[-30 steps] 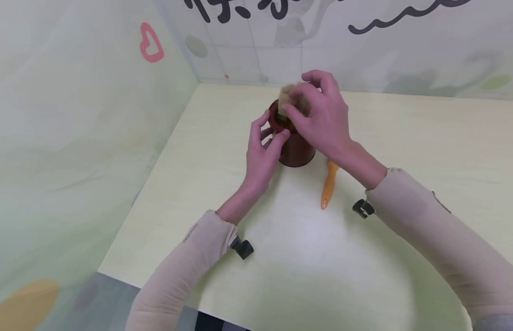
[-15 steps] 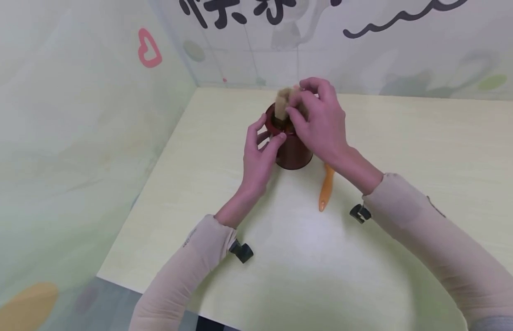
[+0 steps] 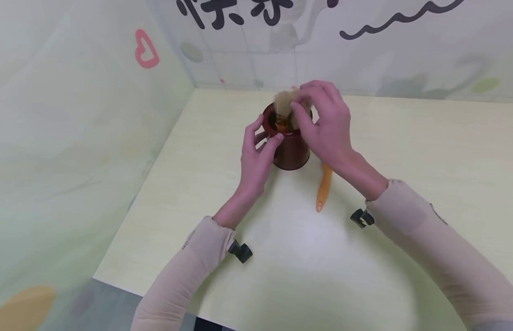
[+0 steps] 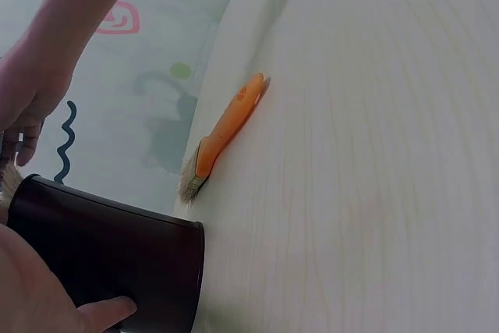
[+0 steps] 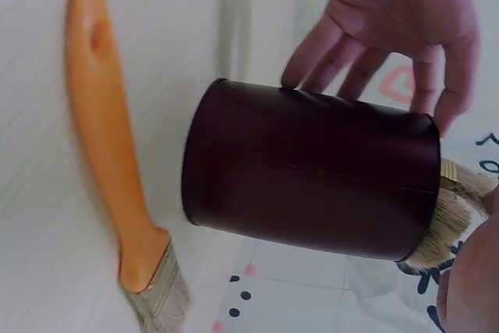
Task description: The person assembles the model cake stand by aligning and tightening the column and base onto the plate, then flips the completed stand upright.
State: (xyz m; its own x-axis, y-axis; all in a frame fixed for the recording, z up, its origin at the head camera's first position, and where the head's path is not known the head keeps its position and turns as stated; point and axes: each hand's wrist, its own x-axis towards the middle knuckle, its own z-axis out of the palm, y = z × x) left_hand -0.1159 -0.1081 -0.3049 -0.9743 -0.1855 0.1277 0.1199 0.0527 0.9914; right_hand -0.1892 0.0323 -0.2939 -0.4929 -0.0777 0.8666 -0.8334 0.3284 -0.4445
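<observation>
A dark red cylindrical holder (image 3: pixel 291 154) stands upright near the back of the table. My left hand (image 3: pixel 254 165) grips it near the rim, thumb in front and fingers round the left side. Bristle-up paintbrushes (image 3: pixel 283 105) poke out of its mouth, and some orange handle shows inside one. My right hand (image 3: pixel 328 122) is over the right side of the rim, curled thumb and fingers pinching pale bristles (image 5: pixel 440 232) of a brush there; the fingers partly hide that brush. Another paintbrush (image 4: pixel 230 126) with an orange handle lies on the table just right of the holder.
The pale table (image 3: pixel 281 257) meets a printed wall covering (image 3: pixel 364 59) close behind the holder. Another covering (image 3: pixel 95 138) rises along the left side. The table's front edge runs below my left forearm.
My right fingers have shifted slightly right across the bristles, so the left brush shows more and its orange handle appears at the rim. My left hand keeps its grip on the holder.
</observation>
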